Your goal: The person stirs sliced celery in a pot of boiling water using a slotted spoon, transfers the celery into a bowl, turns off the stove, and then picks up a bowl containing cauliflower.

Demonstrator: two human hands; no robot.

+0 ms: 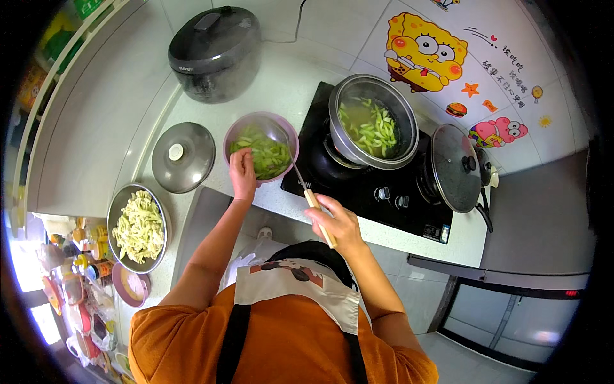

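My right hand [338, 223] grips the light wooden handle of a metal ladle or skimmer [312, 199]. Its round head, partly veiled by steam, is over a pink bowl [229, 129]. Cut green vegetable pieces [271, 156] lie in this bowl. My left hand [243, 175] is at the bowl's near left rim, its fingertips by the greens; whether they pinch a piece cannot be told. To the right, a steel pot [338, 137] stands on the black gas cooktop [319, 168], with more green pieces [379, 129] in its steaming liquid.
A metal lid [184, 165] lies left of the pink bowl. Nearer me, a steel bowl [165, 240] holds cauliflower pieces. A black rice cooker [216, 62] stands at the back. A lidded pan [455, 177] is on the right burner. Bottles and a small pink bowl [129, 285] crowd the left.
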